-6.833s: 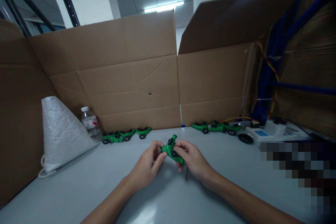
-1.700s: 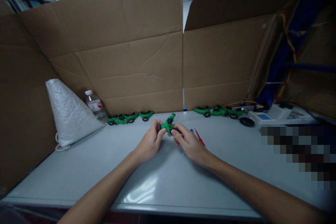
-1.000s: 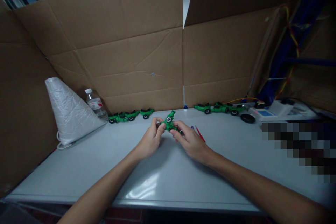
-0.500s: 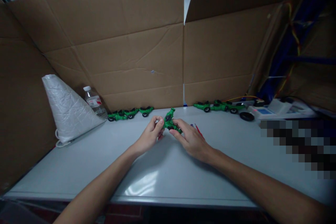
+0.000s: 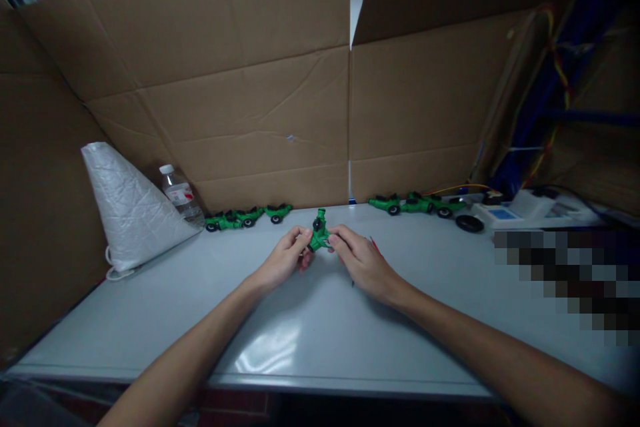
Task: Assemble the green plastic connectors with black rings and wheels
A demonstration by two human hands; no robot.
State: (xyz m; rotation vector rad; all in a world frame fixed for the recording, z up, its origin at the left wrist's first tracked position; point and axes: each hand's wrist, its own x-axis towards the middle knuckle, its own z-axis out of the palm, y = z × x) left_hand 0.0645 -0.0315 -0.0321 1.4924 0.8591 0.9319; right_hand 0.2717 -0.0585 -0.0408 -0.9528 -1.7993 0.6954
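A small green toy car (image 5: 319, 232) with black parts is held above the table, its narrow end pointing up and away from me. My left hand (image 5: 289, 252) grips its left side between thumb and fingers. At its right side, my right hand (image 5: 363, 261) pinches the toy's edge with thumb and forefinger; the exact spot is hard to make out. Just behind the right hand a thin red tool (image 5: 376, 245) shows in part, the rest of it hidden by the hand.
Green toy cars (image 5: 249, 216) stand in a row at the back left, more toy cars (image 5: 419, 203) at the back right. Beside these lie a black ring (image 5: 469, 223) and a power strip (image 5: 545, 209). A bottle (image 5: 179, 193) and silvery wrapped cone (image 5: 130, 213) stand left. Cardboard (image 5: 250, 113) walls the back.
The toy has turned in my hands, so its narrow end stands more upright and slightly further left. My right fingers have shifted from lying over its lower right part to pinching its edge.
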